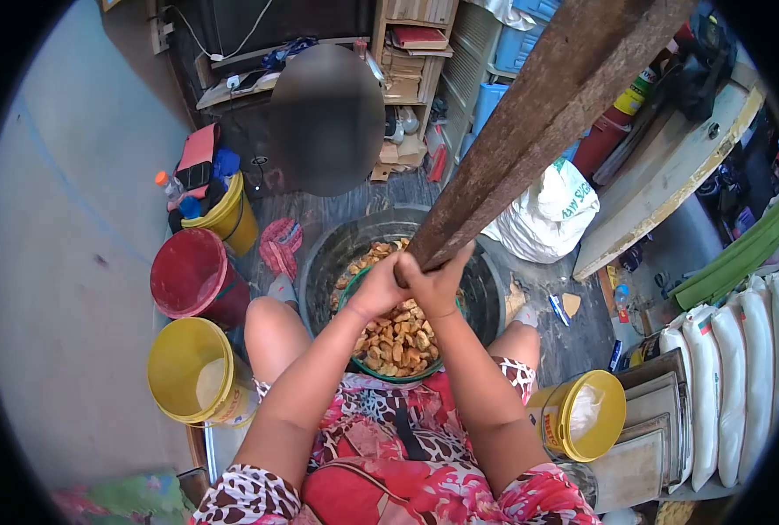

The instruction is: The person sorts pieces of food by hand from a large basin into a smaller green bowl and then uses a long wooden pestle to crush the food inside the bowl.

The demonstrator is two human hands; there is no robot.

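Observation:
Both of my hands are closed around the lower end of a thick brown wooden post (529, 131), which slants up to the top right. My left hand (379, 289) wraps it from the left side, and my right hand (436, 284) presses against it from the right. Beneath them, many orange-brown chunky pieces (398, 346) fill a green-rimmed container (396, 379) between my knees. That container sits in a wide dark grey basin (313, 249), where more of the pieces lie at the far side. My hands partly hide the contents.
On the left stand a red bucket (199, 302) and yellow buckets (166, 367). Another yellow bucket (613, 424) is by my right knee. A white sack (547, 219) lies beyond the basin. Stacked white bags (731, 385) line the right. A dark blurred oval hides part of the background.

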